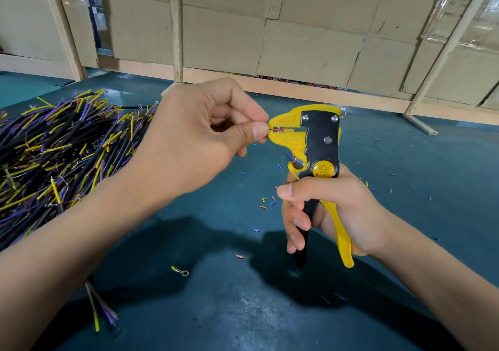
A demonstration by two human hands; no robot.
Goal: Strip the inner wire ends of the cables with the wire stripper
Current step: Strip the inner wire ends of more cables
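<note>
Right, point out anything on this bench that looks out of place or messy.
One stray yellow-sleeved ring terminal lies alone on the blue-green bench mat, away from the big pile of black cables. Small coloured insulation offcuts are scattered around the yellow and black wire stripper. Nothing looks damaged.

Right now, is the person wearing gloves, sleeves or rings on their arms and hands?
No. The left hand and right hand are bare: no gloves, rings, watch or bracelets. Both forearms show no sleeves as far as the picture reaches. The fingernails are short and plain.
</note>
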